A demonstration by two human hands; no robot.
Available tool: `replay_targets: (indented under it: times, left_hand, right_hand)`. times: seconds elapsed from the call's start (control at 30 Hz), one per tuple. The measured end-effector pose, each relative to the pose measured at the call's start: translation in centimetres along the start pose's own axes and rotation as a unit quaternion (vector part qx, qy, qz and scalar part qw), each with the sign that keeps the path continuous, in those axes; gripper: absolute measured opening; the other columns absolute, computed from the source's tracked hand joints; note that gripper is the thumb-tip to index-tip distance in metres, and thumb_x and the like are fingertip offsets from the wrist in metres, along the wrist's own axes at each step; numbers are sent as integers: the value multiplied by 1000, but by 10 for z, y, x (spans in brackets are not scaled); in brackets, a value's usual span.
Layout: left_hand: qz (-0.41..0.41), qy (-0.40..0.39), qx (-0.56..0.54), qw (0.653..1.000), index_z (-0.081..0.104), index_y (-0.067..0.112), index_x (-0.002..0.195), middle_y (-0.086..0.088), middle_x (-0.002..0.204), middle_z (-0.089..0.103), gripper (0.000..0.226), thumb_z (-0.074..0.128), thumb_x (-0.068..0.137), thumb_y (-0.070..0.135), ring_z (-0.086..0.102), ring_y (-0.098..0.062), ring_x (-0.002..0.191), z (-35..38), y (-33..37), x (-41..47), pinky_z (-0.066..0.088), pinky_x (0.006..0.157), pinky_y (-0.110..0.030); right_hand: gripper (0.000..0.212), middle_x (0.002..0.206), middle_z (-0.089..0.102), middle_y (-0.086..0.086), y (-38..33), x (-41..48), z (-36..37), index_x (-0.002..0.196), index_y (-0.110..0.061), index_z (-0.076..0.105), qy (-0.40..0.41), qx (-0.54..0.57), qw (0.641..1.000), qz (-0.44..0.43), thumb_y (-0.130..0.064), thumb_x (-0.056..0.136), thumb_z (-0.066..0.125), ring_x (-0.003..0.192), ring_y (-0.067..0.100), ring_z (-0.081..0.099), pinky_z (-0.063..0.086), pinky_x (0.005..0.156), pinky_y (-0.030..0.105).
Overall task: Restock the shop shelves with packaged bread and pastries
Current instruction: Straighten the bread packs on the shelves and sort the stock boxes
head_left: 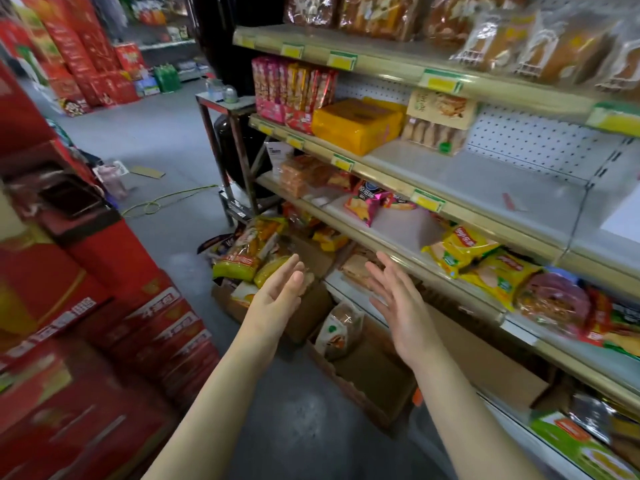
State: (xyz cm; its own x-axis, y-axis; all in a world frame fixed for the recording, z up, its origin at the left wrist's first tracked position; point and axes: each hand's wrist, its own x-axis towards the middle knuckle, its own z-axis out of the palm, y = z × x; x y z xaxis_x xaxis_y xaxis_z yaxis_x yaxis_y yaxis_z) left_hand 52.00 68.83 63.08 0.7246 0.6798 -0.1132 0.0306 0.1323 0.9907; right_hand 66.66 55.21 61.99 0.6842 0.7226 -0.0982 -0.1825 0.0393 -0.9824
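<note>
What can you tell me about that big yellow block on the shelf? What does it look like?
The yellow block is a box-shaped package in shiny, clear-looking wrap, with faint print on top. It lies flat on the second shelf from the top, turned a little askew, one corner near the front edge. Tall pink and red packs stand right beside it, and a cream bag of pastries sits on its other side.

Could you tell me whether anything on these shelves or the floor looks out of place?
Yes. A pink snack bag lies tilted over the shelf edge, and yellow packets spill past the lip. A flat cardboard scrap and a loose green cord lie on the floor. Both hands are empty.
</note>
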Motion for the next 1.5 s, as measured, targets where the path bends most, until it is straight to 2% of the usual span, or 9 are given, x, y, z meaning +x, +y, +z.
replay_targets:
  times: [0.2,0.33,0.6,0.83,0.93,1.1,1.17,1.37,1.5]
  left_hand:
    - [-5,-1,2,1000,44,44,137,15,145,49,55,52,83,54,49,1,124,-8,-2,36,39,106,-26]
    - [-11,-12,24,1000,45,41,142,16,144,50,60,54,84,55,51,5,120,-1,-6,78,39,110,-28]
    - [-51,0,51,997,51,55,124,24,134,55,39,55,85,56,49,-3,129,11,-24,157,38,114,-38]
    - [-88,-13,66,994,51,46,134,21,138,54,55,58,82,59,49,-3,129,-3,-35,210,38,114,-38]
    - [-112,-21,50,992,55,42,134,22,132,58,54,61,82,54,52,-5,128,-13,-44,234,43,109,-34]
    - [-142,-86,60,984,54,46,134,21,139,54,68,68,73,72,48,-5,133,-39,-57,276,38,114,-40]
    - [-153,-115,73,979,52,46,136,21,142,50,63,64,78,67,45,-4,134,-50,-59,296,37,114,-39]
    - [-178,-137,95,970,49,38,141,12,142,52,68,60,77,60,48,-8,131,-72,-81,341,41,109,-32]
    - [-208,-165,118,957,46,33,145,15,142,49,72,63,81,60,45,-6,133,-76,-111,353,38,112,-34]
  right_hand:
    - [57,143,52,-17,6,39,4,137,-50,46,-7,-3,1000,8,-65,82,45,130,0,47,37,106,29]
    - [64,142,54,-16,10,81,-8,142,-42,46,9,19,1000,13,-63,81,48,125,-2,51,35,111,34]
    - [58,131,62,-18,25,160,-30,120,-55,59,50,45,998,21,-79,67,62,128,2,52,39,106,32]
    - [40,134,60,-15,43,208,-33,123,-52,56,81,37,994,60,-63,85,55,129,5,51,37,106,35]
    - [44,141,55,-14,53,224,-28,128,-48,52,91,30,993,73,-56,85,47,133,5,46,33,109,36]
    - [36,148,48,-9,66,247,-7,127,-49,51,148,22,984,100,-53,92,45,137,9,43,30,114,43]
    - [26,148,48,-7,73,257,2,124,-50,52,170,16,979,112,-45,100,42,136,11,43,31,113,44]
    - [21,152,43,-8,103,269,12,116,-52,52,216,22,967,136,-40,103,41,136,11,40,29,115,43]
    - [26,148,47,2,135,274,5,127,-38,50,242,35,955,168,-31,105,39,136,15,41,29,118,43]
